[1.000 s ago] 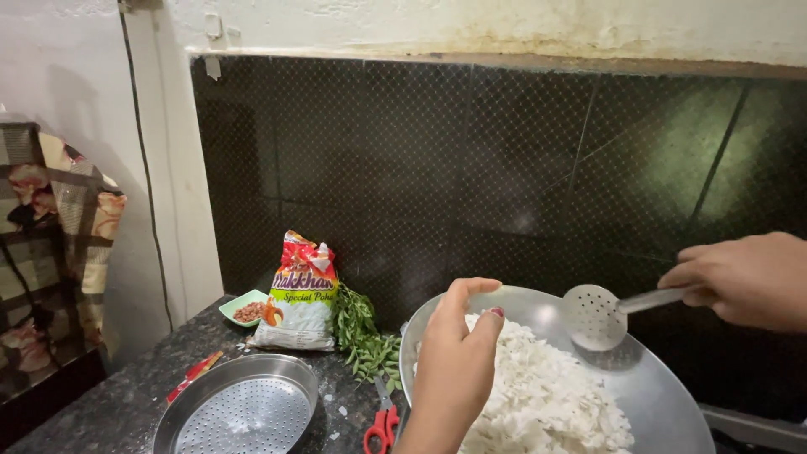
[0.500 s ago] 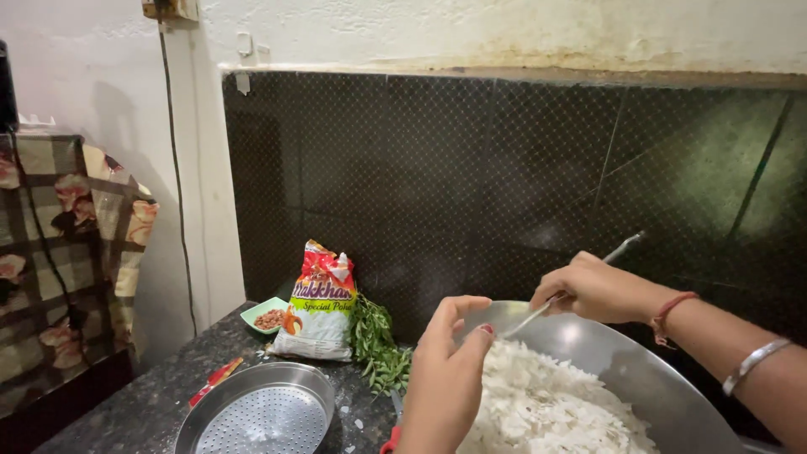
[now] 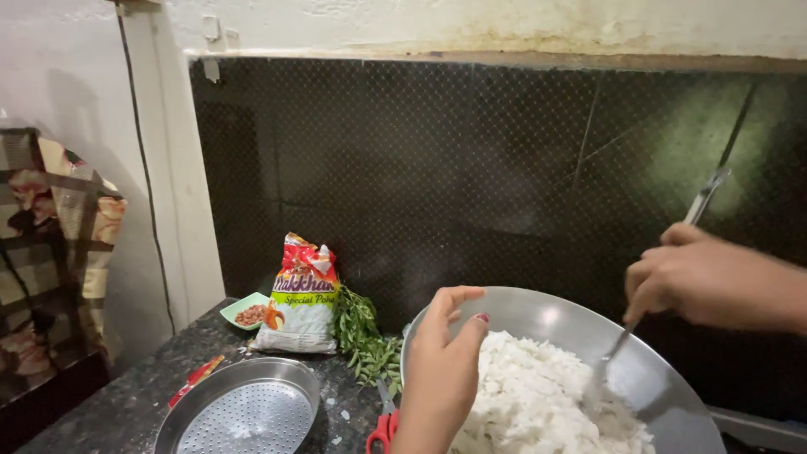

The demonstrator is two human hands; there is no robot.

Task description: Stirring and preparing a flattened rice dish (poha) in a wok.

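A wide steel wok [image 3: 538, 315] at the lower right holds a heap of white flattened rice [image 3: 530, 399]. My left hand [image 3: 444, 370] grips the wok's near rim, thumb over the edge. My right hand [image 3: 706, 282] holds the metal handle of a slotted spoon [image 3: 626, 332], whose head is dug down into the rice at the right side of the heap.
On the dark granite counter [image 3: 126, 395] lie a round perforated steel plate [image 3: 239, 412], a red-and-white food packet [image 3: 300, 298], a small green dish of peanuts [image 3: 246, 311], a bunch of green leaves [image 3: 366, 336] and red-handled scissors [image 3: 382, 424]. A dark tiled wall [image 3: 471, 168] rises behind.
My right hand swung the slotted spoon from above the wok's far rim down into the rice. My left hand stayed on the rim. The view shifted right.
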